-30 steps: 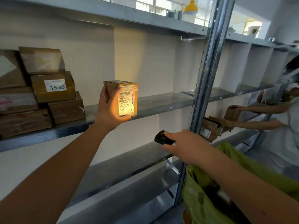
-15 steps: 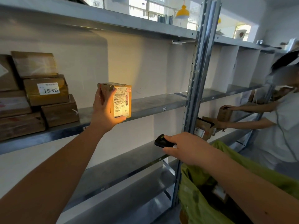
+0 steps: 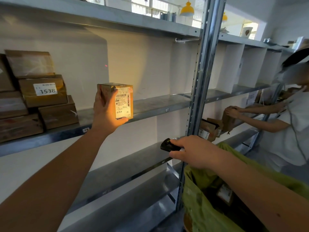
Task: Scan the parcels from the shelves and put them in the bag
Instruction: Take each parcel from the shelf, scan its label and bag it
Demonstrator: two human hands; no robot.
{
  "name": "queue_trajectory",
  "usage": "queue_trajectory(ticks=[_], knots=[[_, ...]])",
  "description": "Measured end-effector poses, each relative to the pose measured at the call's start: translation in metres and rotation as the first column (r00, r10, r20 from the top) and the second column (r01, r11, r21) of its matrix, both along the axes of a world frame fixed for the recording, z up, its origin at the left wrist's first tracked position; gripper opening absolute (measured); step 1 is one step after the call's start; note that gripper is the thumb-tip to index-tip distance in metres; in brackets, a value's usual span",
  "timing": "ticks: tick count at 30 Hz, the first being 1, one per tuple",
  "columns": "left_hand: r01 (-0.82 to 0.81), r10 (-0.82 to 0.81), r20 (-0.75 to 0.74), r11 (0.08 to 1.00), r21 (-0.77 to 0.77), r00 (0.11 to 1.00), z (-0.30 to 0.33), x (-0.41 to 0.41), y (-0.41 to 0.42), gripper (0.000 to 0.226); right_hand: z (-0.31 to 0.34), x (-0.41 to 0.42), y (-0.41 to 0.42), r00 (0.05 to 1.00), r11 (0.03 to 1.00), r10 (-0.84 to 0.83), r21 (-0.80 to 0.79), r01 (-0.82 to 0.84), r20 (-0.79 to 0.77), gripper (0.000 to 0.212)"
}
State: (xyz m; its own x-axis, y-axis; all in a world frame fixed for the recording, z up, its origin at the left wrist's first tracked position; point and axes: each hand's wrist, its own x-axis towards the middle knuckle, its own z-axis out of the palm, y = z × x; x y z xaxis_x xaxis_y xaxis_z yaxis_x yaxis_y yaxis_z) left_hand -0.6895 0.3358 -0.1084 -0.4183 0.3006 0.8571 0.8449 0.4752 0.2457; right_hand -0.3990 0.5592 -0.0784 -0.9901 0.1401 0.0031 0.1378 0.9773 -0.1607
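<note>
The metal shelves (image 3: 150,104) stand behind both hands. A green bag (image 3: 209,198) hangs open below the right hand (image 3: 192,152); a stack of boxes (image 3: 38,97) sits left of the left hand (image 3: 107,111). A second person (image 3: 287,118) handles parcels off to the right. The left grip is raised, arm stretched out, fingers wrapped around an upright parcel (image 3: 123,101), label facing the camera. The right grip holds a black scanner (image 3: 168,144) lower down, aimed left.

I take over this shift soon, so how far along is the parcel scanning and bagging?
Done: at least one labelled parcel already lies in the green bag. In hand: the left hand holds a small box up, lit, while the right hand aims the scanner. Left: bagging it, plus the stacked boxes on the shelf.
</note>
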Motion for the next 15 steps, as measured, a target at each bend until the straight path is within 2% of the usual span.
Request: queue_trajectory(ticks=[8, 15], knots=[[-0.009, 0.009, 0.016, 1.000, 0.001, 1.000, 0.001, 0.002, 0.002, 0.136, -0.006, 0.003, 0.008, 1.000, 1.000, 0.005, -0.005, -0.005, 0.016, 0.064], [-0.058, 0.058, -0.029, 0.998, -0.004, 0.998, -0.003, 0.010, 0.002, 0.130, -0.015, 0.002, 0.012, 1.000, 0.999, 0.015, -0.031, -0.015, 0.005, 0.064]])
